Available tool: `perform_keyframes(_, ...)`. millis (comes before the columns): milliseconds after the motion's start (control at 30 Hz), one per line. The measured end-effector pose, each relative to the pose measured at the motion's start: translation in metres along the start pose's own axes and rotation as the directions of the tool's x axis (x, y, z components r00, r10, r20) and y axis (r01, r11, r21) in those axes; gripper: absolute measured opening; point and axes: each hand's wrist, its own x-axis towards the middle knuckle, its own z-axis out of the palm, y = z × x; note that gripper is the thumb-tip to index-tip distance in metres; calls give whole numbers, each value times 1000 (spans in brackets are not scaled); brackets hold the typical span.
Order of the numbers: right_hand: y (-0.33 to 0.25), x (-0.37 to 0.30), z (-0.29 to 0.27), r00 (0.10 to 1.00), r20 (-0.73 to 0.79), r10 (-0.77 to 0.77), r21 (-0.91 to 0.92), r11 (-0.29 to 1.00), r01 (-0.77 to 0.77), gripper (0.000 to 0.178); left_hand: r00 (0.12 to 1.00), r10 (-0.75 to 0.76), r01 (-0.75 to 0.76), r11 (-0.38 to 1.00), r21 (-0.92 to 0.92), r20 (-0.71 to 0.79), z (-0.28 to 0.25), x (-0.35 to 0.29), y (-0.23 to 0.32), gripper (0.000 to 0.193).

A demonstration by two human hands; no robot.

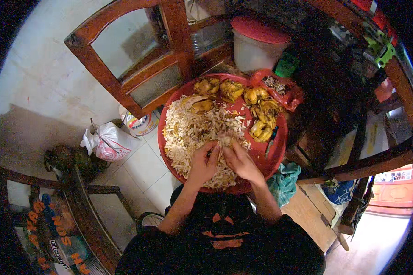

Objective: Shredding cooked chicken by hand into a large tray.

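A wide red round tray (281, 151) holds a large heap of pale shredded chicken (183, 130). Over the near part of the heap, my left hand (204, 162) and my right hand (241, 161) meet with fingers bent inward. Both pinch a pale piece of chicken (224, 140) between them; its exact shape is partly hidden by the fingers. Yellow-brown cooked chickens (231, 90) sit along the tray's far rim, with more chicken (261, 130) down its right side. A larger piece of chicken (201, 105) rests on top of the heap. Beside the right-hand pieces lies a dark, narrow knife-like thing (271, 140).
A red plastic bag (293, 94) with dark scraps lies over the tray's far right rim. Behind stand a white bucket (257, 50) with a red lid and a wooden glazed door (179, 55). A white bag (110, 144) is at left, a green cloth (285, 181) at right.
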Motion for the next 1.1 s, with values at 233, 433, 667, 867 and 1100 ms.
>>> perform_keyframes(233,-8,8,1,996,-91,18,-20,1000,-20,38,983,-152,164,979,-123,98,-1,1,9,19)
perform_keyframes(433,61,28,-1,942,-335,-29,98,993,66,43,927,-250,314,924,-217,278,-7,-2,25,15)
perform_keyframes(667,-1,2,-13,983,74,169,107,979,-176,52,996,20,-33,988,153,88,-6,6,20,19)
perform_keyframes(867,14,4,-6,995,37,89,-161,984,-82,44,899,-386,438,778,-451,207,-8,-2,1,25)
perform_keyframes(1100,-1,-4,1,995,-16,-97,-244,966,90,42,855,-477,513,715,-475,205,-15,4,20,22)
